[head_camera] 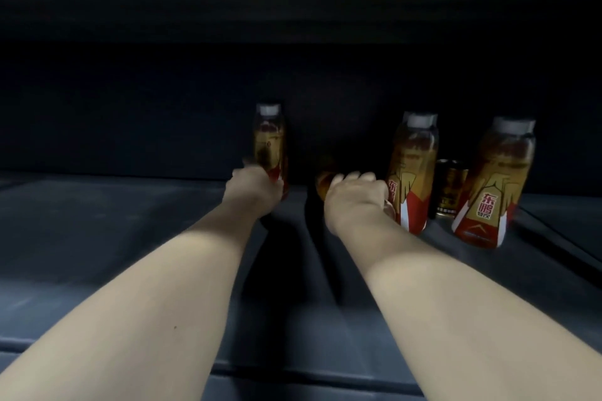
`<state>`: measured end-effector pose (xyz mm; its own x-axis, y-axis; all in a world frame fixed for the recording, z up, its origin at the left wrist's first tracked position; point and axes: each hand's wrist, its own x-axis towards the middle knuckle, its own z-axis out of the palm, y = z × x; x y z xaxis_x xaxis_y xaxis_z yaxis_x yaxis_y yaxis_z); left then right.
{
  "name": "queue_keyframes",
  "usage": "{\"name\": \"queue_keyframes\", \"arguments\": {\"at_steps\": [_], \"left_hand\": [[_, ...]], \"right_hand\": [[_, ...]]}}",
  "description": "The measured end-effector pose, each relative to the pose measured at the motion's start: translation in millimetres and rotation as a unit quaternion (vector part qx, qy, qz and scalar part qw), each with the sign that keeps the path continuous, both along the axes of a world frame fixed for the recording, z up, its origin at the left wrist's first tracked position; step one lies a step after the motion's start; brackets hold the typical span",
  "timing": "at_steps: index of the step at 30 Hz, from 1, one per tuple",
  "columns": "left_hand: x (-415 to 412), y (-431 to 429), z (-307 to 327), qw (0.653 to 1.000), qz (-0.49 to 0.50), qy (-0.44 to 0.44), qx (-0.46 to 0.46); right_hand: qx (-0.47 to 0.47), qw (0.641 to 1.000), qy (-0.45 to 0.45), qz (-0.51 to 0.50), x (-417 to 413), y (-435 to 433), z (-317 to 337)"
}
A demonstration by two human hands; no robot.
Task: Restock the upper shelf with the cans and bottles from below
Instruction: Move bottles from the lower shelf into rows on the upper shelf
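Note:
Both my arms reach deep into a dark shelf [114, 238]. My left hand [255, 190] is wrapped around the lower part of an upright gold-and-red bottle [269, 140] with a white cap. My right hand [356, 197] covers a small gold can [324, 184], of which only the left edge shows. Just right of that hand stands a second gold-and-red bottle [413, 169]. A dark can [451, 187] stands behind it, and a third bottle [492, 182] stands at the far right.
The shelf's back wall [163, 124] is dark and close behind the bottles. A dark board [293, 0] overhangs the shelf from above. The shelf's front lip [293, 371] runs below my forearms.

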<state>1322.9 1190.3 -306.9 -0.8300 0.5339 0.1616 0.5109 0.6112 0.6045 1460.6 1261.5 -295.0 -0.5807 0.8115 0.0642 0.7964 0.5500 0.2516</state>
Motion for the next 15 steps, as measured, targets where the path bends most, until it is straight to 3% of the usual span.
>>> {"name": "queue_keyframes", "arguments": {"at_steps": [15], "left_hand": [[-15, 48, -9, 0.994, 0.051, -0.002, 0.1]], "right_hand": [[0.001, 1.0, -0.025, 0.005, -6, 10, -3]]}}
